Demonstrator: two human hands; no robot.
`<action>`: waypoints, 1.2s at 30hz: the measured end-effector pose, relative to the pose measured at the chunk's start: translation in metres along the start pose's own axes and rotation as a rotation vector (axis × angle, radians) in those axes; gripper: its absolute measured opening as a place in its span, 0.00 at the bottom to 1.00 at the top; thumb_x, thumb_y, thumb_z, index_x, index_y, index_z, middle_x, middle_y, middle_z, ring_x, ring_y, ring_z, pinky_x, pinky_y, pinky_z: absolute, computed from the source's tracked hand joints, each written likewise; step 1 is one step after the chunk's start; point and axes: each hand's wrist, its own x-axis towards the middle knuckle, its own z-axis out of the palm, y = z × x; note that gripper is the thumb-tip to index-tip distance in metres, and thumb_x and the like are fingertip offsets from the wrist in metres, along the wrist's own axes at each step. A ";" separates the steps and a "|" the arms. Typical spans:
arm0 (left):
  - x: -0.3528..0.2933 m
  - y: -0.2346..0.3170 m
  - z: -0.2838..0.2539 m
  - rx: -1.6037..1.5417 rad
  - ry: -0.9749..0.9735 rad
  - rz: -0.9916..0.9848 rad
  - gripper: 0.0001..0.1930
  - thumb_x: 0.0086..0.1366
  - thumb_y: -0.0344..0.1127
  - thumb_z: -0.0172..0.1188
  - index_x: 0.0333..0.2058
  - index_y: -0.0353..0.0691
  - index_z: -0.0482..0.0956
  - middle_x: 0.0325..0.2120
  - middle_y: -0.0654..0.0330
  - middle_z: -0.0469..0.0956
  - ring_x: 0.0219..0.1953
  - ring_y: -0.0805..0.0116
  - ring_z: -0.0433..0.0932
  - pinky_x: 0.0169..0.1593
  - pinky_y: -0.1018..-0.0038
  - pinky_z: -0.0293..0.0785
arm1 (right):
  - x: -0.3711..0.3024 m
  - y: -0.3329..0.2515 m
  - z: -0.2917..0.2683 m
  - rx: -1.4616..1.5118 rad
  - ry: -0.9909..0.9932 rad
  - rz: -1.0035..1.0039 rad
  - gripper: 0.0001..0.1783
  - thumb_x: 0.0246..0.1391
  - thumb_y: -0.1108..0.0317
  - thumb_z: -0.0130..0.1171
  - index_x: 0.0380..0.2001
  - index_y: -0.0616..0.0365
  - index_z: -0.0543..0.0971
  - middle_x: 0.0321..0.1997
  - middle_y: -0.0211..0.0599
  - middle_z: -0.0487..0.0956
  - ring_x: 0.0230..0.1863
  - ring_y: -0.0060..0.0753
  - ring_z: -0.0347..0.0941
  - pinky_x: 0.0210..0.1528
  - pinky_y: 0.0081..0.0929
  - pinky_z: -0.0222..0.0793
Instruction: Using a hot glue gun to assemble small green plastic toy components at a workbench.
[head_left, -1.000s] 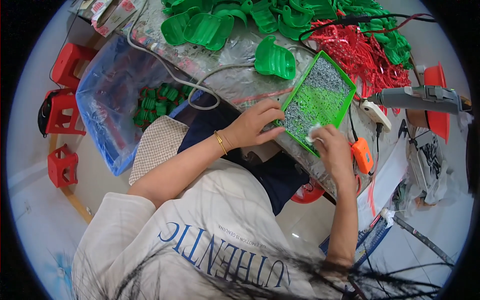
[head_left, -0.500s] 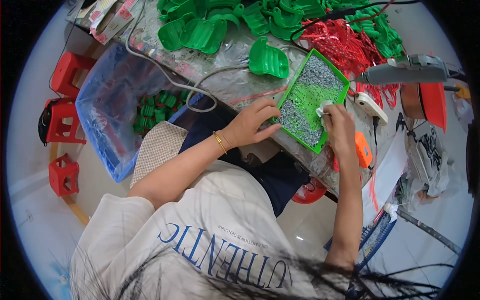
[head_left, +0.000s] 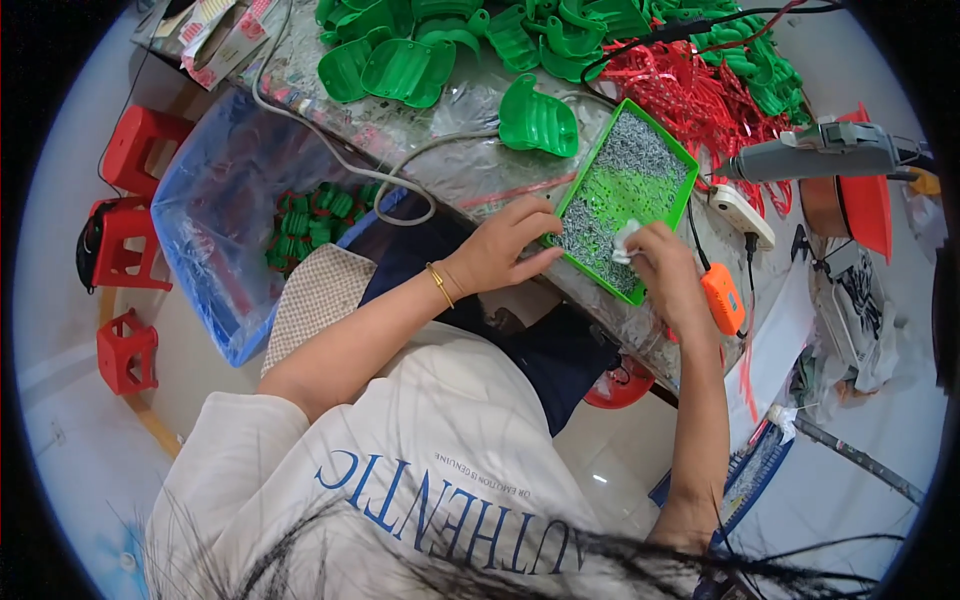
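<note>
A shallow bright green tray (head_left: 683, 186) lies on the worktable, holding many small grey metal pieces (head_left: 642, 142) that look like screws or pins. Their layer is thin in the middle, where the green bottom shows through. At the tray's near left corner, my left hand (head_left: 508, 243) grips the rim between fingers and thumb. Over the near right part, my right hand (head_left: 668, 268) pinches a crumpled white wad (head_left: 626, 240), like tissue or cloth, down among the pieces. A curved green plastic part (head_left: 538, 117) lies just left of the tray.
More green plastic parts (head_left: 408, 70) are heaped behind. Red strips (head_left: 665, 85) pile up beyond the tray. A grey handheld tool (head_left: 810, 152), a white power strip (head_left: 742, 216) and an orange device (head_left: 722, 298) are at right. A blue lined bin (head_left: 205, 215) stands left; a cable (head_left: 335, 150) crosses the table.
My right hand has moved slightly left and nearer with the white wad, across the tray. My left hand stays on the rim. The orange device shows more fully.
</note>
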 end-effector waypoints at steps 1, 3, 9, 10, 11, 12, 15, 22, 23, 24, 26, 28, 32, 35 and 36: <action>0.000 0.000 0.000 -0.006 -0.004 0.002 0.15 0.55 0.31 0.64 0.41 0.38 0.72 0.40 0.52 0.70 0.43 0.53 0.72 0.47 0.66 0.71 | 0.002 0.002 -0.002 0.050 0.023 0.081 0.11 0.45 0.83 0.58 0.34 0.62 0.75 0.34 0.43 0.72 0.37 0.47 0.72 0.40 0.35 0.66; 0.000 0.001 -0.001 -0.009 -0.007 0.005 0.15 0.55 0.31 0.64 0.41 0.38 0.72 0.40 0.52 0.70 0.43 0.53 0.72 0.47 0.66 0.71 | 0.002 0.001 -0.001 0.099 0.046 0.158 0.11 0.45 0.83 0.58 0.35 0.61 0.75 0.34 0.42 0.72 0.37 0.47 0.72 0.40 0.34 0.66; -0.003 -0.001 -0.001 0.028 0.000 0.001 0.14 0.55 0.29 0.64 0.40 0.38 0.72 0.41 0.53 0.69 0.43 0.56 0.71 0.46 0.69 0.70 | 0.011 0.006 0.008 0.233 0.080 0.134 0.14 0.46 0.82 0.61 0.38 0.60 0.76 0.36 0.36 0.75 0.38 0.31 0.74 0.43 0.26 0.69; -0.001 -0.001 0.000 0.011 -0.011 -0.017 0.15 0.55 0.30 0.64 0.40 0.38 0.72 0.41 0.52 0.69 0.44 0.54 0.71 0.47 0.67 0.70 | 0.015 0.012 0.007 0.235 0.080 0.130 0.14 0.46 0.82 0.61 0.38 0.60 0.76 0.36 0.36 0.75 0.38 0.31 0.74 0.43 0.26 0.69; -0.002 0.001 0.002 -0.013 -0.029 -0.035 0.15 0.55 0.31 0.64 0.41 0.38 0.72 0.41 0.52 0.69 0.44 0.52 0.72 0.47 0.66 0.71 | 0.018 0.015 0.006 0.297 0.155 0.157 0.14 0.47 0.81 0.61 0.39 0.60 0.76 0.36 0.36 0.75 0.38 0.31 0.74 0.42 0.27 0.69; -0.003 0.002 0.001 -0.016 -0.035 -0.037 0.15 0.55 0.31 0.64 0.41 0.38 0.72 0.41 0.52 0.69 0.44 0.52 0.72 0.47 0.66 0.71 | 0.021 0.016 0.006 0.359 0.231 0.183 0.14 0.47 0.81 0.61 0.39 0.60 0.76 0.37 0.36 0.75 0.38 0.31 0.74 0.42 0.27 0.69; 0.000 0.001 0.000 0.012 -0.013 -0.023 0.15 0.55 0.31 0.64 0.41 0.38 0.72 0.41 0.52 0.69 0.44 0.52 0.72 0.47 0.66 0.71 | 0.029 0.017 0.019 0.241 0.146 0.064 0.12 0.48 0.80 0.60 0.38 0.61 0.76 0.36 0.37 0.75 0.38 0.30 0.74 0.42 0.25 0.69; -0.003 0.001 0.001 0.016 0.001 -0.017 0.15 0.55 0.31 0.64 0.40 0.38 0.72 0.41 0.52 0.70 0.44 0.53 0.72 0.48 0.66 0.71 | 0.013 0.007 0.017 0.160 0.078 0.150 0.11 0.48 0.78 0.60 0.37 0.62 0.76 0.35 0.39 0.74 0.38 0.37 0.74 0.41 0.28 0.69; -0.002 0.001 0.000 0.021 0.003 -0.013 0.15 0.55 0.31 0.64 0.40 0.38 0.72 0.41 0.52 0.70 0.44 0.53 0.72 0.48 0.66 0.70 | 0.015 -0.001 0.019 0.135 0.062 0.105 0.11 0.47 0.78 0.61 0.37 0.62 0.76 0.35 0.40 0.75 0.37 0.37 0.74 0.41 0.28 0.69; -0.001 0.001 0.000 0.020 0.001 -0.011 0.15 0.55 0.31 0.64 0.40 0.38 0.72 0.41 0.52 0.70 0.44 0.53 0.72 0.48 0.66 0.70 | 0.015 -0.005 0.020 0.110 0.047 0.059 0.12 0.47 0.78 0.61 0.38 0.61 0.76 0.36 0.40 0.75 0.37 0.37 0.75 0.41 0.28 0.70; -0.002 0.002 -0.001 0.016 -0.006 -0.023 0.15 0.55 0.31 0.64 0.40 0.38 0.72 0.41 0.52 0.69 0.44 0.53 0.72 0.48 0.66 0.70 | 0.019 0.013 0.015 0.103 0.124 0.043 0.12 0.48 0.77 0.61 0.38 0.59 0.76 0.35 0.41 0.76 0.37 0.38 0.76 0.41 0.29 0.70; -0.001 0.001 0.000 0.005 -0.009 -0.019 0.15 0.55 0.31 0.64 0.40 0.38 0.72 0.40 0.52 0.69 0.44 0.53 0.72 0.48 0.66 0.70 | 0.023 0.017 -0.002 -0.022 0.221 0.205 0.12 0.48 0.76 0.61 0.38 0.58 0.77 0.34 0.43 0.76 0.39 0.41 0.76 0.41 0.30 0.70; 0.000 0.002 0.002 -0.007 -0.012 -0.011 0.15 0.55 0.30 0.64 0.40 0.37 0.72 0.40 0.52 0.69 0.43 0.53 0.71 0.47 0.66 0.70 | 0.013 0.023 0.002 -0.358 0.092 0.092 0.11 0.45 0.78 0.59 0.35 0.59 0.76 0.34 0.46 0.76 0.38 0.46 0.75 0.40 0.35 0.69; -0.002 0.001 0.000 -0.018 -0.013 -0.028 0.15 0.55 0.30 0.64 0.40 0.37 0.72 0.40 0.52 0.69 0.43 0.53 0.71 0.47 0.66 0.70 | -0.003 -0.004 -0.006 -0.152 0.044 0.099 0.10 0.45 0.79 0.58 0.34 0.60 0.75 0.33 0.45 0.75 0.37 0.48 0.73 0.39 0.37 0.68; -0.002 0.000 0.000 -0.018 -0.012 -0.030 0.15 0.55 0.30 0.64 0.40 0.37 0.72 0.40 0.52 0.69 0.43 0.53 0.71 0.47 0.66 0.70 | -0.005 -0.007 -0.007 -0.153 0.030 0.119 0.10 0.45 0.80 0.58 0.34 0.60 0.75 0.33 0.44 0.74 0.37 0.48 0.73 0.39 0.38 0.67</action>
